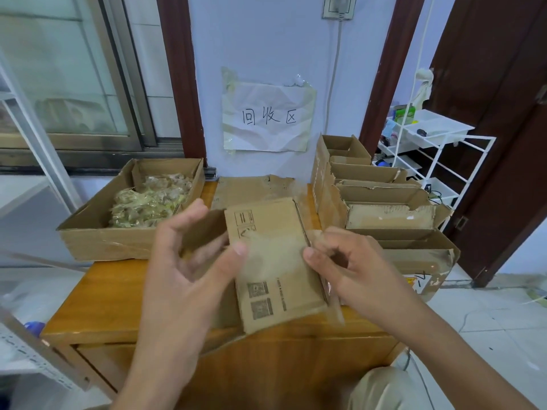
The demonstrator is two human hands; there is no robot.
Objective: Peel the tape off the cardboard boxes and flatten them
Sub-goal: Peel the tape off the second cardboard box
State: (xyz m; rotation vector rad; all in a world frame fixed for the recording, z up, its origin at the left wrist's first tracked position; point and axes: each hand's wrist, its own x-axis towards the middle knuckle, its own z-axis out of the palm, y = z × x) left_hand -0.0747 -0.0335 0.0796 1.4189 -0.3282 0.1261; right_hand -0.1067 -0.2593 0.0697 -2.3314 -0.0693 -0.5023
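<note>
Near the table's [97, 294] front edge a box [275, 261] is steadied by the curled left hand [189, 255] so that blurred film, probably tape [331, 291], can be pinched off its right side by the right hand [346, 261].

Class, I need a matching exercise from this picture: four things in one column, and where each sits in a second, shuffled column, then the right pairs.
Things:
1. paper sign
2. tape scraps
3. small box
4. white rack

Places:
A. between the two hands
B. far right, beside the door
C. taped to the wall
D. in the open carton on the left

Pairs: 1-C, 2-D, 3-A, 4-B
</note>
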